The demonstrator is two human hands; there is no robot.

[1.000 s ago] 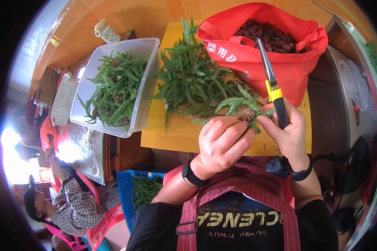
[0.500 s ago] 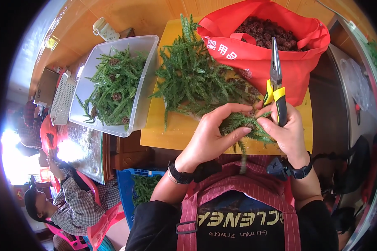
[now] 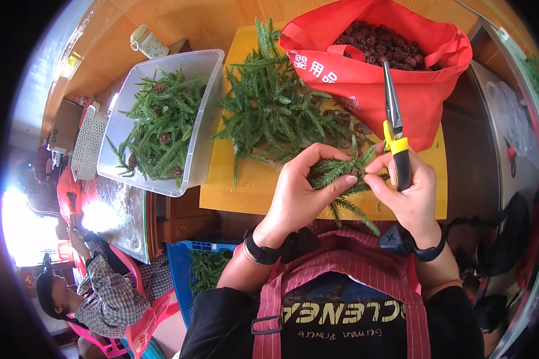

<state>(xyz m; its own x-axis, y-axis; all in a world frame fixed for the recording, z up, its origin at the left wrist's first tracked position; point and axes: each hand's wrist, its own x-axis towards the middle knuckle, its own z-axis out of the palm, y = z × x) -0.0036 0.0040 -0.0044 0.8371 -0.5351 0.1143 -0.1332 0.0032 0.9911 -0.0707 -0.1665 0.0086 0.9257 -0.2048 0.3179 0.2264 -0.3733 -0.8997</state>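
My left hand is closed on a green artificial pine sprig, pinching it between thumb and fingers. Its needled branches spread upward and down past the thumb. Facing it, my right hand has long-nose pliers with yellow and black handles tucked in it, jaws pointing up and away. The right thumb and fingertips meet at the sprig's right side; whether they grip a stem or wire there I cannot make out. Beyond my hands, a heap of pine sprigs lies on a yellow board.
A red fabric bag full of small pine cones stands at the far right. At left, a clear plastic bin holds sprigs with cones. A blue crate with greenery sits below. Another person sits at far left.
The sprig has turned in my fingers, and its branches now fan out more above and below. The pliers' tips have dipped slightly and shifted left. Both hands stay close together.
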